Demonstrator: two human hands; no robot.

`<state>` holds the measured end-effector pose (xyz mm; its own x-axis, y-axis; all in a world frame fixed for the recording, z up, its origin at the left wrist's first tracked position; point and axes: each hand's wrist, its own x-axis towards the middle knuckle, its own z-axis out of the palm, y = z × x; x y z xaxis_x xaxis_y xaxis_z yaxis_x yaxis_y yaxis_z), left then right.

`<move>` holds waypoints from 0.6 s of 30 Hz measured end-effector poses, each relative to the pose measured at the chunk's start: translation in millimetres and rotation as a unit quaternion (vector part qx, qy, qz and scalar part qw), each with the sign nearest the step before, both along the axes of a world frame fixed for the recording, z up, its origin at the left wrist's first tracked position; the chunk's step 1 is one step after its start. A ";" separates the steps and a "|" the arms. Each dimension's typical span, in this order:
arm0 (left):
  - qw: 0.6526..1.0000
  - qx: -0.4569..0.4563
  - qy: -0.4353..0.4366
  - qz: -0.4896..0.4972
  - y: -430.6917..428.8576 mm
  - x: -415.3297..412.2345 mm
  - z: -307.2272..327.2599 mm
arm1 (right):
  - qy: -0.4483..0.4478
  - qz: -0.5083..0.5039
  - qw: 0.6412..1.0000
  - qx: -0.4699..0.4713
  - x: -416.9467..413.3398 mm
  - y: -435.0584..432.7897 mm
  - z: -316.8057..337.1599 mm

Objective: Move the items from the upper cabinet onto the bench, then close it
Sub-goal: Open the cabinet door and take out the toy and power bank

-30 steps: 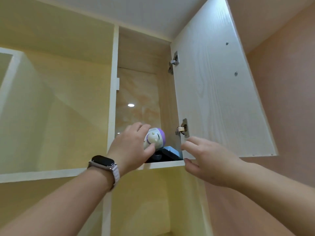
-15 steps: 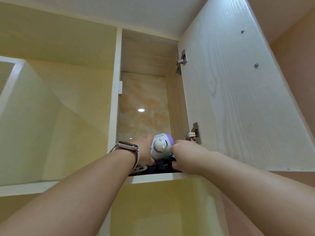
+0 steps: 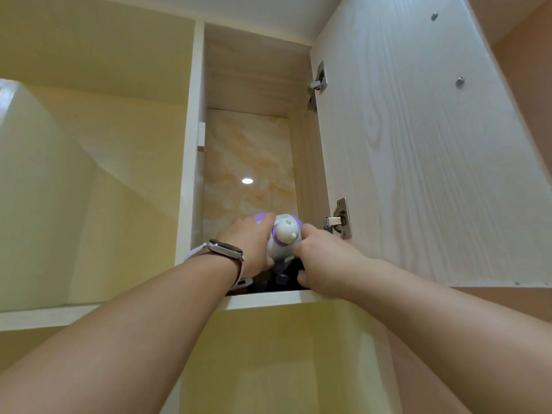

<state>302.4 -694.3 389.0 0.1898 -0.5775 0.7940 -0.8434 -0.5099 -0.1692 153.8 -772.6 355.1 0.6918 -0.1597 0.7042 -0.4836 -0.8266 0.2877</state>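
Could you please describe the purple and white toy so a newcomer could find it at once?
Look into the open upper cabinet beside its swung-out door. On its floor, between both hands, stands the toy. It alone is pale and rounded; what lies beneath it is dark.

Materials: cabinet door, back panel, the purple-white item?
Cabinet door: likely laminated board, matte pale woodgrain print. Back panel: glossy marble-look tile or laminate; it mirrors a ceiling light. Purple-white item: smooth moulded plastic, apparently.

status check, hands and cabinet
Left hand and right hand both on the white-and-purple toy, inside the cabinet. Door open. Dark items beneath it, unclear.
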 end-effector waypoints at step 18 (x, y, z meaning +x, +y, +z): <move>0.986 -0.150 -0.004 -0.070 59.1 -55.9 -5.7 | -0.103 0.006 0.992 0.075 -16.0 16.4 -15.8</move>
<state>246.5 -635.2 383.2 0.1185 -0.3367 0.9341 -0.9082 -0.4170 -0.0351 137.8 -756.1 339.3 0.5376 -0.2656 0.8003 -0.5088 -0.8590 0.0567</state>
